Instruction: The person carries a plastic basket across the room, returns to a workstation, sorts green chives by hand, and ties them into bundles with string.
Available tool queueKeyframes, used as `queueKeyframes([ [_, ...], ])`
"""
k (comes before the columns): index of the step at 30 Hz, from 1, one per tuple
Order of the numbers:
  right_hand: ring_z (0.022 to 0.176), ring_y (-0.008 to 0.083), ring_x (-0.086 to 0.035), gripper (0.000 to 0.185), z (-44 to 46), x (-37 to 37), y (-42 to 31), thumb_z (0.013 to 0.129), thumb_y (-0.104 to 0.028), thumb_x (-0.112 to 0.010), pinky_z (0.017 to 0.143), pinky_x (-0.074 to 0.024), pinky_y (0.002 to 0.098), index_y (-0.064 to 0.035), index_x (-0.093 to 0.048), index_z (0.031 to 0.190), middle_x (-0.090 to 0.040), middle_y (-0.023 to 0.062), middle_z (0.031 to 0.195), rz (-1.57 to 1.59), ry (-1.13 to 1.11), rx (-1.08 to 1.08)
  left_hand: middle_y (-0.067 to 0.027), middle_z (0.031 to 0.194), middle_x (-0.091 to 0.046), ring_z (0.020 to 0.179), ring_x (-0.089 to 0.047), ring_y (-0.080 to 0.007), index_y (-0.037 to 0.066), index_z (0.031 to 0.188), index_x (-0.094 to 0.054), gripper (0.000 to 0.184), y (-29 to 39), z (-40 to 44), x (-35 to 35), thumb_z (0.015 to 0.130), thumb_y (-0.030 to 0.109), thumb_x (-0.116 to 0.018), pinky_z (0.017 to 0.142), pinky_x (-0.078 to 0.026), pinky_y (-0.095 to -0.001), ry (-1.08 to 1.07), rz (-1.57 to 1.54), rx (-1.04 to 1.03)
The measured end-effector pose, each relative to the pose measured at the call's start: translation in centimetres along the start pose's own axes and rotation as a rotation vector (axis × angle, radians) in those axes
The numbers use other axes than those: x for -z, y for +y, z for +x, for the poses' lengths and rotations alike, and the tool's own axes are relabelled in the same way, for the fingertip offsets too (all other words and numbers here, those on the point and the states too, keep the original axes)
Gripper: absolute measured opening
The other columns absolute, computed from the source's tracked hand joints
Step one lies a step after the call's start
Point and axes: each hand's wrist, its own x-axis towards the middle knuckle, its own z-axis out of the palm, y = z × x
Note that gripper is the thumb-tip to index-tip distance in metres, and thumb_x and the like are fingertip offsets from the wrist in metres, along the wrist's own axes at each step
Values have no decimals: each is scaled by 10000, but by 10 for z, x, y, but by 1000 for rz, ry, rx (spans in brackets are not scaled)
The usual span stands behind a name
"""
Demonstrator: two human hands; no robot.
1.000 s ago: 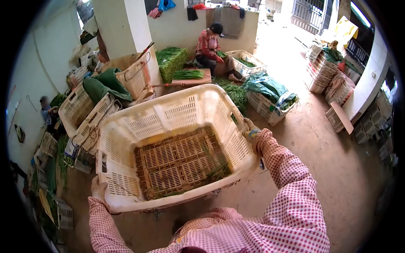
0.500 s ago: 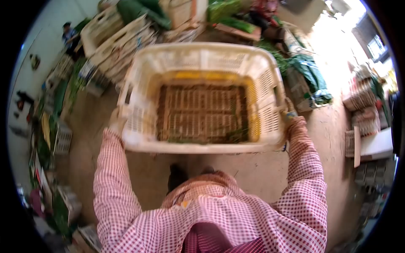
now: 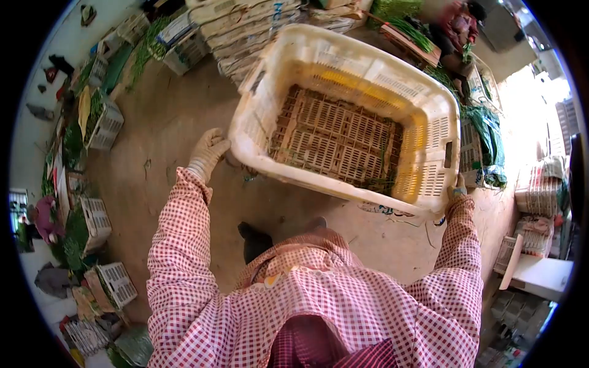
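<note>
"Crate [image 3: 257, 135] has swung askew since the last frame; left hand [image 3: 207, 153] slipped off its end, now by the near-left corner."

"Grip?"

"Left: fingers loosely curled, can't tell if touching. Right hand [image 3: 459, 189]: wrapped on the right end, just below the slot [image 3: 448, 154]."

"Where's it sitting?"

"Before the wearer, skewed, beside the crate stack [image 3: 251, 40]. Can't tell what, if anything, supports it."

"Handling?"

"Stiff plastic, probably light but bulky, not fragile. Might slip where grimy. Best hold: both end slots, or under the rim at opposite ends. One-ended, it'd likely tip."

"Surface, room?"

"Brown floor [image 3: 159, 104], scattered scraps. More crates along the wall side. Another person [image 3: 459, 27] sits by green stalks [image 3: 412, 34] on a board [image 3: 423, 55]. Bright light, far right."
</note>
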Motion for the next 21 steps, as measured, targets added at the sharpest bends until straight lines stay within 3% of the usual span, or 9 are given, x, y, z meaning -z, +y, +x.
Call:
queueKeyframes([
  [2, 1118, 291, -565, 594, -21, 9, -4, 872, -146, -467, 911, -466, 387, -124, -284, 1437, -555, 185, 1258, -263, -72, 7, -47, 1012, -603, 828, -547, -109, 17, 1260, -499, 481, -9, -18, 20, 834, 149, -680, 713, -455, -237, 20, -6, 21],
  [4, 1093, 292, -572, 545, -75, 25, -45, 866, -162, -488, 899, -475, 391, -55, -365, 1386, -560, 190, 1242, -2, -147, -150, -31, 1001, -595, 814, -540, -103, 28, 1263, -497, 493, -25, -38, 53, 826, 153, -688, 708, -453, -236, 5, -21, 86],
  [7, 1060, 284, -574, 525, -115, -19, -71, 866, -166, -495, 872, -476, 387, -53, -382, 1366, -565, 183, 1209, 85, -79, -64, -51, 1152, -567, 1042, -538, -171, 73, 1269, -508, 532, -84, -90, 109, 817, 266, -712, 914, -437, -308, 70, -104, 55],
  [9, 1038, 278, -575, 511, -129, -58, -105, 867, -169, -501, 854, -477, 384, -52, -393, 1353, -569, 179, 1188, 146, -101, 20, -72, 1189, -564, 1097, -522, -204, 74, 1251, -515, 513, -127, -121, 138, 812, 258, -708, 940, -436, -342, 151, -171, 282],
  [10, 1026, 276, -576, 504, -130, -76, -130, 867, -170, -503, 845, -478, 383, -51, -399, 1346, -571, 176, 1177, 181, -149, 55, -66, 1081, -606, 967, -569, -182, 78, 1176, -551, 443, -152, -135, 149, 801, 251, -711, 824, -485, -334, 187, -103, 319],
  [11, 1015, 273, -577, 497, -135, -94, -155, 868, -172, -506, 836, -478, 382, -51, -404, 1339, -573, 174, 1167, 206, -210, 72, -42, 813, -615, 724, -579, -138, 64, 1102, -575, 342, -203, -142, 162, 799, 168, -695, 642, -484, -285, 196, -170, 388],
  [12, 1004, 270, -577, 491, -141, -114, -183, 868, -173, -509, 828, -478, 380, -50, -410, 1333, -574, 171, 1156, 231, -275, 84, -44, 749, -587, 643, -555, -138, 59, 1138, -546, 378, -225, -161, 166, 796, 151, -679, 549, -451, -274, 306, -344, 506],
  [17, 948, 257, -581, 458, -181, -183, -345, 870, -180, -522, 783, -481, 374, -46, -438, 1299, -584, 160, 1102, 217, -556, 202, -38, 734, -561, 616, -542, -137, 65, 1219, -465, 478, -316, -191, 241, 789, 140, -661, 522, -440, -264, 269, -721, 705],
  [21, 904, 246, -583, 432, -203, -225, -448, 871, -185, -532, 748, -482, 368, -44, -460, 1273, -591, 150, 1059, 177, -697, 289, -37, 759, -566, 630, -544, -131, 70, 1168, -503, 428, -243, -146, 282, 785, 151, -678, 542, -457, -258, 533, -624, 669],
])
